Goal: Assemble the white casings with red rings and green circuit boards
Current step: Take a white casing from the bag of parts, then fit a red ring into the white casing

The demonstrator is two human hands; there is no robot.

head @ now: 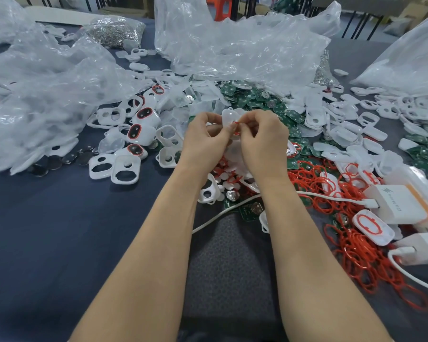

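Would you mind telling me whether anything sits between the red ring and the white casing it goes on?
Nothing visible does. The right hand pinches the red ring right against the white casing, which the left hand holds above the pile.

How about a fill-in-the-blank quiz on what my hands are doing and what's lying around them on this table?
1. The left hand grips a small white plastic casing while the right hand pinches onto it a thin rubber ring coloured ____.
2. The loose pile of such rings lies on the person's ____ side.
3. The flat circuit boards heaped beyond the hands are ____.
Missing words: red; right; green.
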